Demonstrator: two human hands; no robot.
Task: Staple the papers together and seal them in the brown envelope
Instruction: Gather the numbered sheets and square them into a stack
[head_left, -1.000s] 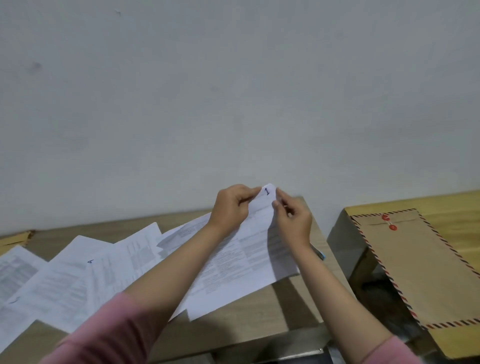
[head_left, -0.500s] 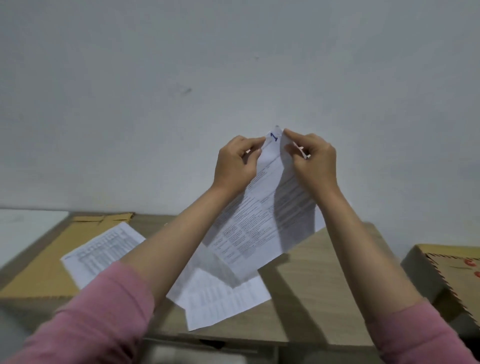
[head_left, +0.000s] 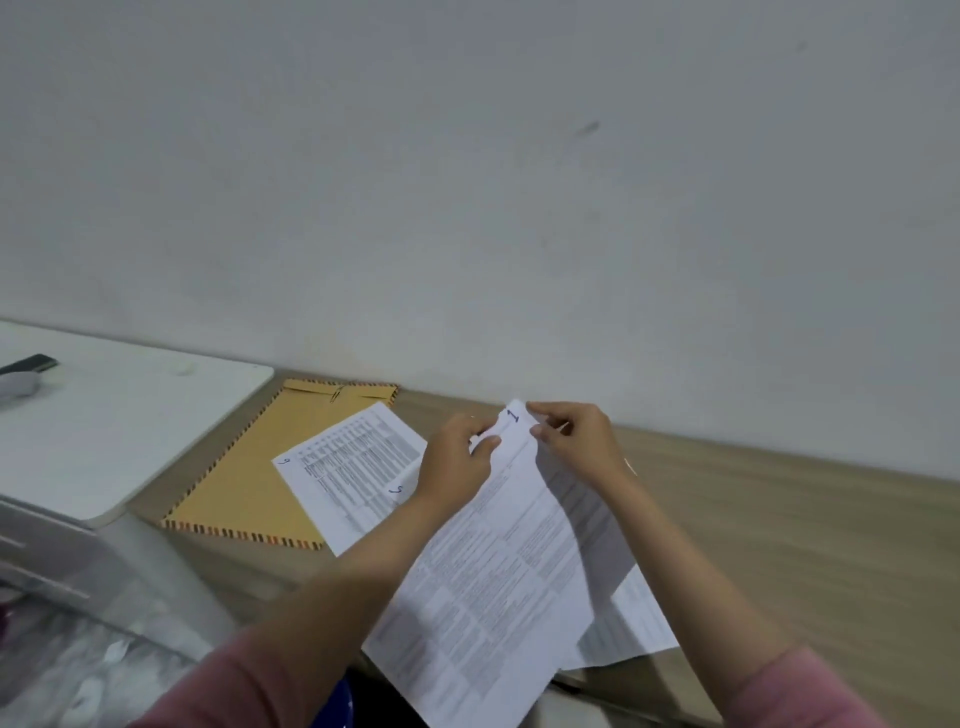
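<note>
- A pale grey wall (head_left: 467, 182) is filling the upper half of the view.
- A wooden desk (head_left: 779, 519) is running along the wall's foot, carrying the paperwork.
- A white board-like surface (head_left: 119, 421) is sitting at the left, beside the desk, with a dark object (head_left: 28, 364) lying at its far left edge; what that object is cannot be told.
- A brown envelope (head_left: 249, 483) with a striped border is lying flat on the desk, its flap end towards the wall.
- A held stack of printed papers (head_left: 498, 587) is hanging from its top corner, marked "1", above the desk's near edge.
- A loose printed sheet (head_left: 353, 462) is lying partly over the envelope's right side, and another sheet (head_left: 634, 623) is lying under the held stack at the right.
- The left hand (head_left: 457, 462) is pinching the stack's top corner, fingers curled round the paper.
- The right hand (head_left: 576, 441) is pinching the same corner from the other side, thumb and forefinger closed on it.
- Pink sleeves (head_left: 800, 691) are covering both forearms near the bottom edge.
</note>
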